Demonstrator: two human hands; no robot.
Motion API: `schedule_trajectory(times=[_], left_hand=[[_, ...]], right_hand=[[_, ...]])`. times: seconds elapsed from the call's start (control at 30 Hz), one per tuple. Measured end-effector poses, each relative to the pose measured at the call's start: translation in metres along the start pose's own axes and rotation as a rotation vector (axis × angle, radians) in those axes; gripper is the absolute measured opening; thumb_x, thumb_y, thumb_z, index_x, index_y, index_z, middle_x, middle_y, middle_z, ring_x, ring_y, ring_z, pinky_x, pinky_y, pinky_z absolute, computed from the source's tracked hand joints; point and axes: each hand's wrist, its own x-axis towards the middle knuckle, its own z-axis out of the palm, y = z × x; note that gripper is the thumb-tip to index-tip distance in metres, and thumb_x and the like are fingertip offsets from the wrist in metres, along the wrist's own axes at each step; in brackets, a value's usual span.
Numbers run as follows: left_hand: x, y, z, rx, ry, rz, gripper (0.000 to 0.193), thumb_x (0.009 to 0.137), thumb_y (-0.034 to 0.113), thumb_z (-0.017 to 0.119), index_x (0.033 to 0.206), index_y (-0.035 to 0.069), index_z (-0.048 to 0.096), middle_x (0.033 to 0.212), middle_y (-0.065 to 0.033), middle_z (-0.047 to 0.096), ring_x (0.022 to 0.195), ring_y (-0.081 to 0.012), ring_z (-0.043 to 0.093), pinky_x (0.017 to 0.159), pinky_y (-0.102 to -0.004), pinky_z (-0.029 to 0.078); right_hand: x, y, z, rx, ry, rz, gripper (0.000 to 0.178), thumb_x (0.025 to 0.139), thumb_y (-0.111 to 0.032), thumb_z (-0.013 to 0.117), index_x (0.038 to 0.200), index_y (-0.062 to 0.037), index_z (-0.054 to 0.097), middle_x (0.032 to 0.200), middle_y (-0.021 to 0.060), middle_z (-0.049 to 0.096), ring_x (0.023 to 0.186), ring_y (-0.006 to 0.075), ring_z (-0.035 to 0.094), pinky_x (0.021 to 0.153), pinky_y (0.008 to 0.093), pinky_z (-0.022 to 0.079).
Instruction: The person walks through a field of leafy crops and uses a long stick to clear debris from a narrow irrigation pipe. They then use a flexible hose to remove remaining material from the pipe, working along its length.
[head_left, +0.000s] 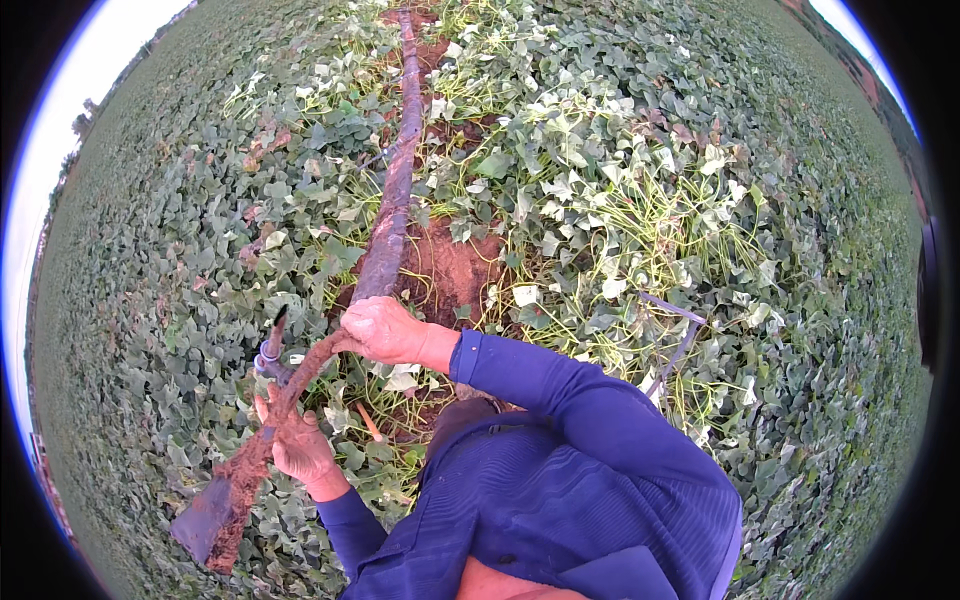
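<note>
A long, soil-covered lay-flat hose [398, 190] runs down from the top of the head view to my hands. My right hand [385, 330] is closed on it, pinching it where it bends to the left. Past that hand the hose narrows into a muddy twisted stretch. My left hand [303, 446] wraps round this stretch lower down, its fingers partly hidden behind it. A loose flattened end [208, 515] hangs below the left hand. Just above the left hand, a grey pipe fitting [268, 362] with a dark pointed tip sticks up beside the hose.
Dense green vines [800, 300] with trailing yellow-green stems cover the ground. Bare reddish soil [455, 262] shows in front of me. A thin orange stick [369, 422] lies near my left hand. To the right, an angled grey bar [682, 340] rises from the leaves.
</note>
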Motion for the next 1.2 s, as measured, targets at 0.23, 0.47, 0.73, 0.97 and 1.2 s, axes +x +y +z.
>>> schedule_trajectory(times=[0.23,0.47,0.73,0.97,1.2], left_hand=[[0.067,-0.067,-0.044,0.9,-0.005,-0.084,0.08,0.087,0.014,0.072,0.151,0.005,0.026,0.151,-0.013,0.037,0.136,-0.0275,0.042,0.108,-0.0384,0.04],[0.2,-0.07,-0.064,0.81,-0.027,0.08,0.055,0.089,0.02,0.07,0.132,0.003,0.041,0.134,-0.0123,0.047,0.123,-0.026,0.048,0.104,-0.0386,0.041],[0.292,-0.06,-0.01,0.591,-0.049,0.343,0.032,0.089,0.025,0.069,0.108,0.001,0.06,0.112,-0.0119,0.061,0.104,-0.0244,0.058,0.096,-0.0395,0.045],[0.311,-0.067,0.024,0.309,0.132,0.558,0.022,0.083,0.02,0.074,0.095,0.003,0.07,0.101,-0.008,0.063,0.102,-0.0248,0.057,0.098,-0.0436,0.046],[0.422,-0.095,0.146,0.459,0.8,1.041,0.032,0.088,0.028,0.063,0.108,0.004,0.062,0.108,-0.0159,0.066,0.105,-0.0321,0.059,0.1,-0.0492,0.041]], right_hand=[[0.139,-0.041,0.051,-0.016,-0.189,-0.077,0.044,0.089,-0.047,0.06,0.075,-0.0047,0.061,0.066,0.0121,0.061,0.065,0.0331,0.064,0.058,0.0429,0.051],[0.19,-0.06,0.118,-0.287,-0.249,-0.007,0.034,0.079,-0.043,0.067,0.094,-0.0137,0.06,0.089,0.0134,0.066,0.084,0.0309,0.064,0.075,0.045,0.049],[0.3,0.066,0.007,0.413,-0.098,-0.399,0.083,0.067,-0.052,0.081,0.12,0.0038,0.051,0.115,0.0217,0.057,0.108,0.0405,0.057,0.09,0.0483,0.047],[0.32,0.477,-0.064,-0.067,-0.376,-0.158,0.105,0.059,-0.055,0.084,0.136,0.0023,0.044,0.14,0.0241,0.044,0.133,0.0404,0.041,0.111,0.0485,0.034],[0.382,0.643,-0.047,-0.027,-0.427,-0.258,0.071,0.062,-0.051,0.083,0.114,-0.0076,0.061,0.115,0.0116,0.06,0.117,0.0297,0.053,0.097,0.0452,0.038]])
